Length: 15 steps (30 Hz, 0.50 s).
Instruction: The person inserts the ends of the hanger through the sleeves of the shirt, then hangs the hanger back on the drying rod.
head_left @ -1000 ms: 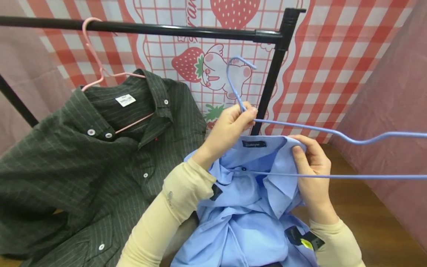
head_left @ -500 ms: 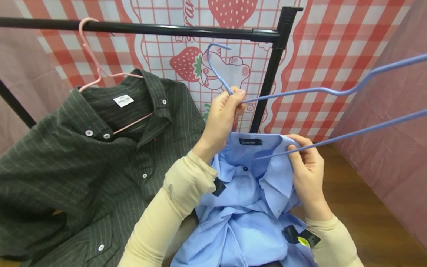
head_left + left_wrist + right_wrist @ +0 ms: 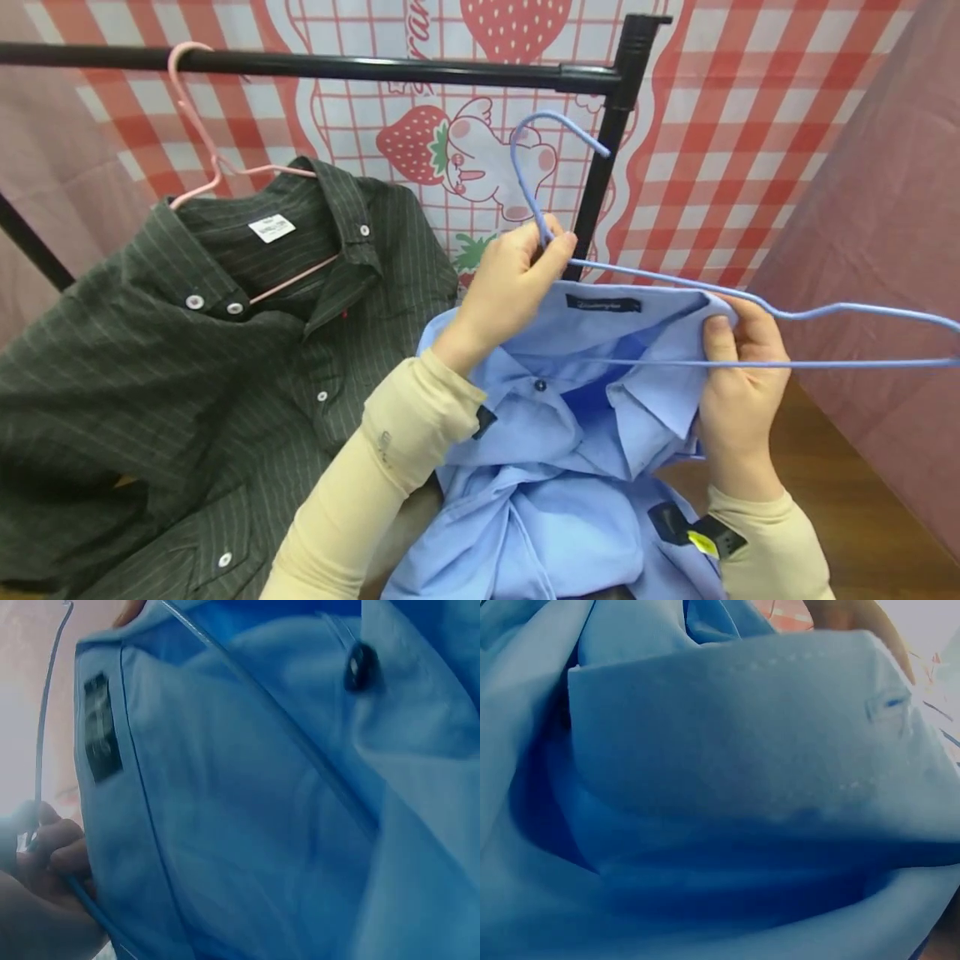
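My left hand (image 3: 513, 287) pinches a blue wire clothes hanger (image 3: 675, 273) at the base of its hook. The hook points up, and one end of the hanger sticks out to the right past the shirt. Its other end runs into the neck opening of a light blue shirt (image 3: 540, 500). With thumb and fingers, my right hand (image 3: 746, 383) grips the right side of the shirt's collar. A dark label (image 3: 603, 304) shows inside the collar. In the left wrist view the hanger's lower bar (image 3: 277, 712) crosses the shirt's inside. Cloth fills most of the right wrist view.
A dark striped shirt (image 3: 247, 375) hangs on a pink hanger (image 3: 197, 125) at the left. That hanger hooks over the black rail (image 3: 375, 68) of a rack, whose upright (image 3: 611, 158) stands behind my left hand. A brown wooden surface (image 3: 847, 492) lies at the lower right.
The hanger's right end first swung up, then came back down to nearly level. My right hand has drawn the collar to the right, widening the neck opening.
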Each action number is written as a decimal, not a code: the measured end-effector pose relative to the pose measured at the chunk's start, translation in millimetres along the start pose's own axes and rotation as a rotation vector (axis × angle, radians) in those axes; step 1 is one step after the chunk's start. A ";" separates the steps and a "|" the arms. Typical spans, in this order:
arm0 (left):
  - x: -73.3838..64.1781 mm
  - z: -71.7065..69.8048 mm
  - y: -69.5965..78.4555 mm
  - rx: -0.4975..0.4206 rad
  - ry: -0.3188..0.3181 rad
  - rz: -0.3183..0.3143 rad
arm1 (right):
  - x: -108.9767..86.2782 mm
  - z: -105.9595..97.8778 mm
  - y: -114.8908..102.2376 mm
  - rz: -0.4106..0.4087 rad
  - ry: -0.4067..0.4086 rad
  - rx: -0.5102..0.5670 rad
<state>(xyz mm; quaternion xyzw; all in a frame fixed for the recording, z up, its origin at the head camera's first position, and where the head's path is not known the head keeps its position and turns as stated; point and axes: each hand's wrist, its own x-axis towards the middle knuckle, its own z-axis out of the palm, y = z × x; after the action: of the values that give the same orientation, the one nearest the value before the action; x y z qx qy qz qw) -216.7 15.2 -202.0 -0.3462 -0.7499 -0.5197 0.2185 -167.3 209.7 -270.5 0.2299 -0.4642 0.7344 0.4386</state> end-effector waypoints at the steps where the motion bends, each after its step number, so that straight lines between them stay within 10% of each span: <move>1: -0.8 -2.5 -1.8 0.017 0.013 0.002 | 0.6 -0.3 0.1 0.004 0.002 0.000; 15: -8.5 -31.6 -24.5 0.095 0.053 -0.107 | 6.1 -7.0 0.4 0.084 0.003 0.021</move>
<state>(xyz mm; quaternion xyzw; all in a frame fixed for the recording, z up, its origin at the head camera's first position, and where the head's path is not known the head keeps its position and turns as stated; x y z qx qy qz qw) -230.4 -22.1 -211.8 -0.2810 -0.7852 -0.5033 0.2262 -170.3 218.5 -269.4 0.2138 -0.4649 0.7573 0.4058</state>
